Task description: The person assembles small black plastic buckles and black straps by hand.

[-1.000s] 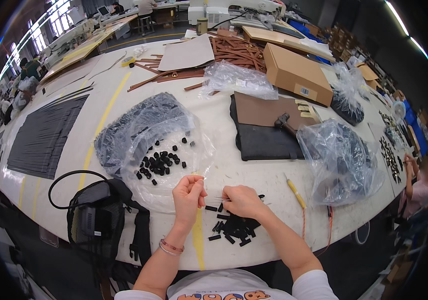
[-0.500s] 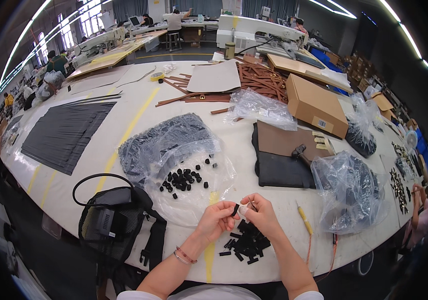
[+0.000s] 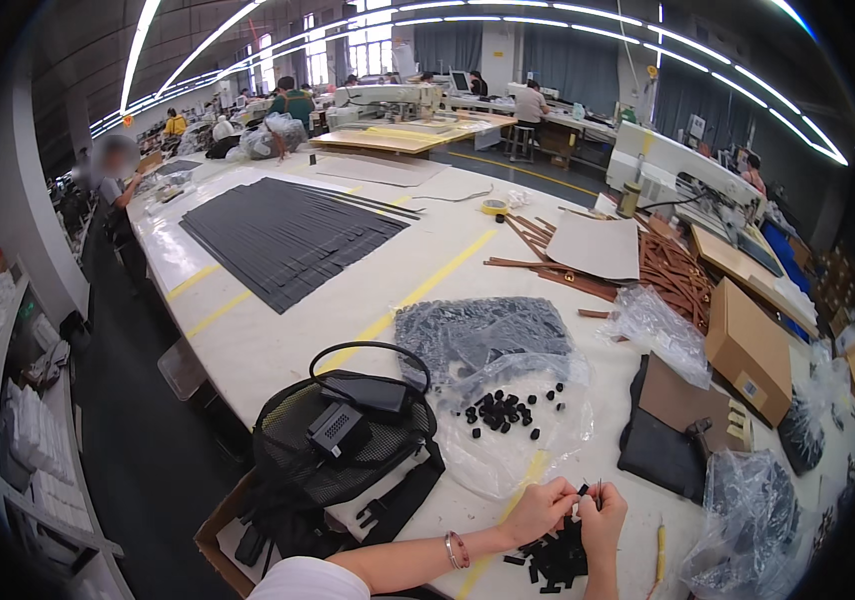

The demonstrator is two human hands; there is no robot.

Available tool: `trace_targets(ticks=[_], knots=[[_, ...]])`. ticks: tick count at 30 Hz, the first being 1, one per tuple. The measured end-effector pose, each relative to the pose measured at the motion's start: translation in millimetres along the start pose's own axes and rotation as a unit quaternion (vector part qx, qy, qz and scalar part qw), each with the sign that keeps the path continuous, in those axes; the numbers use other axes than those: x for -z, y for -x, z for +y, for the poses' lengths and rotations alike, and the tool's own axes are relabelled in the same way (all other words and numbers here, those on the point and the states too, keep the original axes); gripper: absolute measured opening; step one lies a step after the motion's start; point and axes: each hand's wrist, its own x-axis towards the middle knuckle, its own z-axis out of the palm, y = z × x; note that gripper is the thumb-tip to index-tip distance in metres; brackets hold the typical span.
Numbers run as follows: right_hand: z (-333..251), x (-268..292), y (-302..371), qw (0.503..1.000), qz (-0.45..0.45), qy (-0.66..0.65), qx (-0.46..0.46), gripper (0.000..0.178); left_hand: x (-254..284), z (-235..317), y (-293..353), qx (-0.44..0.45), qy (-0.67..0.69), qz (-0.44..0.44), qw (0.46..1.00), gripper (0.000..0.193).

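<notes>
My left hand (image 3: 542,510) pinches a small black strip piece (image 3: 583,490) in front of me. Close against it, my right hand (image 3: 603,515) is closed, its fingertips at the same piece. A thin dark sliver shows above the right fingers, too small to name. Just below both hands lies a heap of short black strip pieces (image 3: 560,560), partly hidden by the right forearm. Beyond the hands, several small black rolled pieces (image 3: 503,411) rest on a clear plastic bag (image 3: 473,462), whose far part is filled with more dark pieces.
A black mesh bag (image 3: 293,430) with a device on it stands left. A yellow-handled tool (image 3: 661,553) lies right, near a stuffed plastic bag (image 3: 748,520). Farther off are black strips (image 3: 288,235), brown straps (image 3: 668,275) and a cardboard box (image 3: 748,350). A person (image 3: 118,190) stands far left.
My view has swung left, so the table's things appear farther right. Both hands stay together at the small black piece, above the heap.
</notes>
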Motion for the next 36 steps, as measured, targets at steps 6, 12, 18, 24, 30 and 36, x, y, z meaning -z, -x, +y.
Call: trace_targets(ticks=[6, 12, 18, 24, 30, 36], knots=[[-10.4, -3.0, 3.1, 0.995, -0.042, -0.078, -0.04, 0.003, 4.6, 8.1, 0.2, 0.038, 0.084, -0.002, 0.996, 0.012], [3.6, -2.1, 2.8, 0.999, -0.03, 0.0, 0.042, 0.004, 8.3, -1.8, -6.8, 0.107, 0.265, -0.09, 0.954, 0.016], [-9.2, -6.6, 10.6, 0.959, 0.007, 0.168, 0.227, 0.003, 11.2, -2.2, -6.0, 0.156, 0.28, -0.082, 0.944, 0.015], [-11.1, -5.4, 11.5, 0.955, -0.018, 0.176, 0.238, 0.007, 11.5, 2.1, -4.8, 0.204, 0.337, -0.082, 0.916, 0.014], [4.7, 1.1, 5.7, 0.967, -0.025, 0.113, 0.228, 0.01, 17.7, -2.7, -8.7, 0.207, 0.352, -0.119, 0.905, 0.01], [-8.9, 14.1, -3.3, 0.952, -0.14, -0.221, -0.159, 0.012, 11.7, -0.5, -5.3, 0.112, 0.22, -0.104, 0.963, 0.006]])
